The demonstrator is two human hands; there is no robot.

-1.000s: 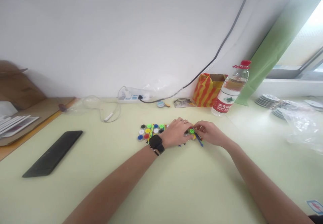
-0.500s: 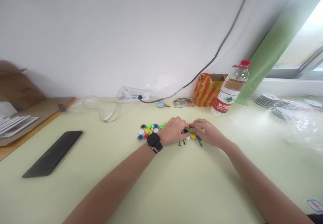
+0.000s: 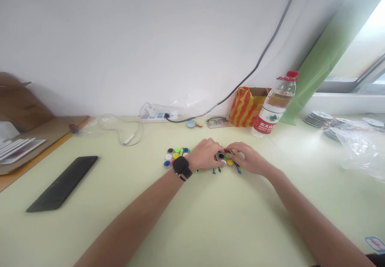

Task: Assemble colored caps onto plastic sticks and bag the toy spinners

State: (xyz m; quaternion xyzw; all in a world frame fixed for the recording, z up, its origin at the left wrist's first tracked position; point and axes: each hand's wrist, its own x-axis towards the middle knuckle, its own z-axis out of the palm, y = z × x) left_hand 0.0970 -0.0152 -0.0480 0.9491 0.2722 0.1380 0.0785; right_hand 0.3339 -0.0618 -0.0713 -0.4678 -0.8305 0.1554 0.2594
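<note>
Several small coloured discs [image 3: 175, 155] and thin coloured sticks lie in a cluster on the pale green table [image 3: 192, 219]. My left hand [image 3: 204, 155], with a black watch on its wrist, rests over the cluster with its fingers curled down onto the pieces. My right hand [image 3: 245, 158] is just to the right, fingers pinched together at a red piece [image 3: 227, 150] between the two hands. A black disc [image 3: 221, 155] and a yellow disc [image 3: 230, 162] lie under the fingertips. What each hand grips is too small to name.
A black phone [image 3: 62, 183] lies at the left. A water bottle [image 3: 272, 110], a striped orange bag [image 3: 245, 107], glasses [image 3: 218, 121] and a power strip [image 3: 158, 116] with cables stand along the wall. A plastic bag [image 3: 361, 150] and stacked discs [image 3: 319, 119] are at the right.
Both hands shifted slightly left and away from me over the cluster. The green disc seen between them earlier is covered, and a red piece and a black disc show there.
</note>
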